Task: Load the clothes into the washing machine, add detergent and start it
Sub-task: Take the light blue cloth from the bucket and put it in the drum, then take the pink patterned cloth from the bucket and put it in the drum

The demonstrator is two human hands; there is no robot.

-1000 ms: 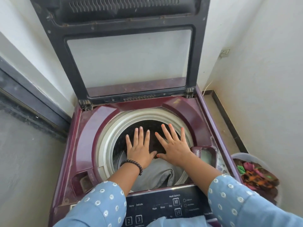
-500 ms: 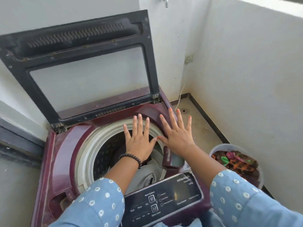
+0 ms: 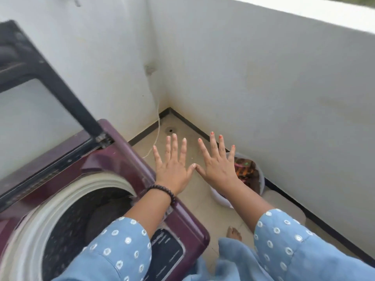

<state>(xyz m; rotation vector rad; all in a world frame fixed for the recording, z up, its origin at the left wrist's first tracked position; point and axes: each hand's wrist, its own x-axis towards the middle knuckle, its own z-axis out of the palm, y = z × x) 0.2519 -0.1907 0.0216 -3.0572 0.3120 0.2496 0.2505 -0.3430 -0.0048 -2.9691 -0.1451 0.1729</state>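
Turning for more clothes
Left hand and right hand, empty and spread, have swung off the washer toward the basket (lid up).

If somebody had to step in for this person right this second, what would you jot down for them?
Left hand: open, fingers spread, empty, in the air past the machine's right edge.
Right hand: open, empty, above the floor beside the tub of clothes.
Washing machine: lid up, drum open; something dark is inside, but the picture is too blurred to say what.
Tub: on the floor by the wall, with colourful clothes in it.
Left to do: move the tub's clothes into the drum, add detergent (none in view), shut the lid, start the machine at the control panel.
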